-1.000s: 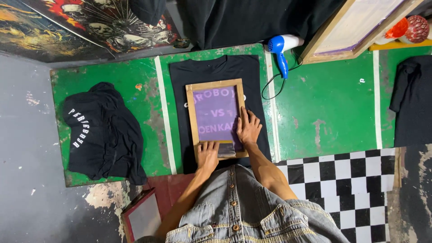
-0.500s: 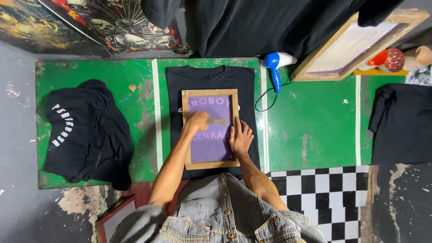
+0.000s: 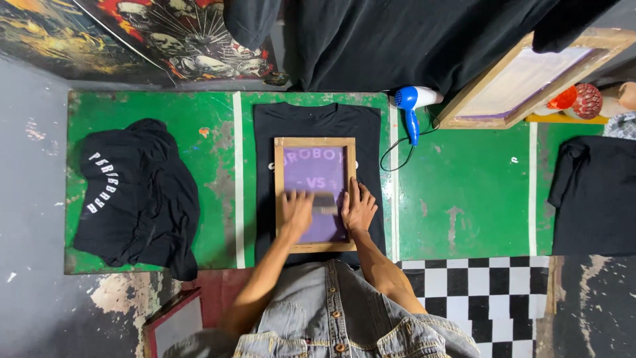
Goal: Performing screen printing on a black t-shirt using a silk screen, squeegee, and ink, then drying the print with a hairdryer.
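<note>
Purple mesh in the wooden screen frame (image 3: 315, 193) lies flat on the black T-shirt (image 3: 317, 119) spread across the middle of the green bench (image 3: 464, 199), near its front edge. Both hands sit low on the mesh: the left hand (image 3: 296, 211) is curled around a blurred squeegee (image 3: 324, 203), and the right hand (image 3: 358, 208) is spread flat, steadying the frame. The pull looks nearly finished; lifting the frame remains. Half a second ago the left hand was high on the mesh; it has swept down.

left hand (image 3: 296, 211): palm down, fingers blurred | right hand (image 3: 358, 207): flat, fingers spread | both forearms extended forward
</note>
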